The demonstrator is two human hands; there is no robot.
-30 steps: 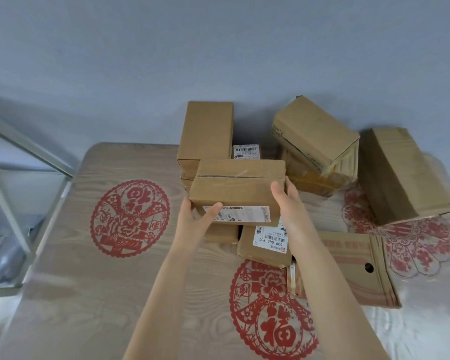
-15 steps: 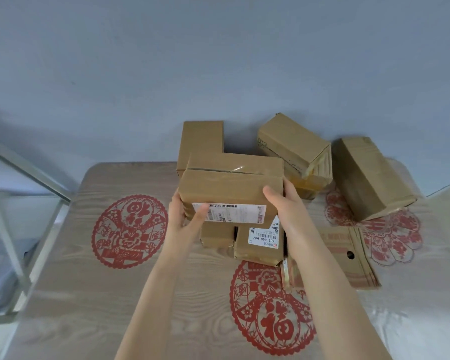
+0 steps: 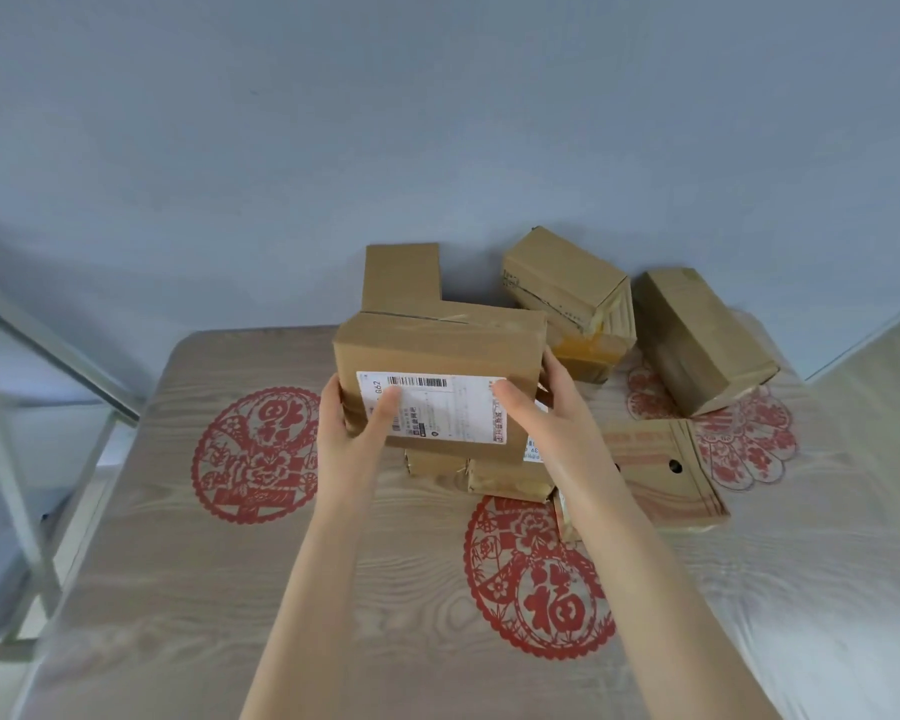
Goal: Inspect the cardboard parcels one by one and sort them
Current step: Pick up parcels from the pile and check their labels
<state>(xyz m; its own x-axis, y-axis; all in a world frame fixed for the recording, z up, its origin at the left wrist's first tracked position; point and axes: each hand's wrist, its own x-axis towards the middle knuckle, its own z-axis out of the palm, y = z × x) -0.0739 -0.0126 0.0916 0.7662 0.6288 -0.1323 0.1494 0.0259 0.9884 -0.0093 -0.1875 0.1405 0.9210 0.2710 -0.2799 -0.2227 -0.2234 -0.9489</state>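
I hold a brown cardboard parcel up above the table, its white barcode label facing me. My left hand grips its left end, thumb lying across the label. My right hand grips its right end, thumb on the label's edge. Behind and below it lie more parcels: a tall one at the back, two small ones under the held parcel, a stacked pair and a long one to the right.
A flat cardboard mailer with a round hole lies right of my right forearm. The wooden table bears red paper-cut decorations. A metal rack frame stands at the left; a grey wall rises behind.
I have lifted the parcel toward me and tilted it, so its labelled face now shows fully. Both thumbs moved onto the label. The view shifted, the pile sits farther back.
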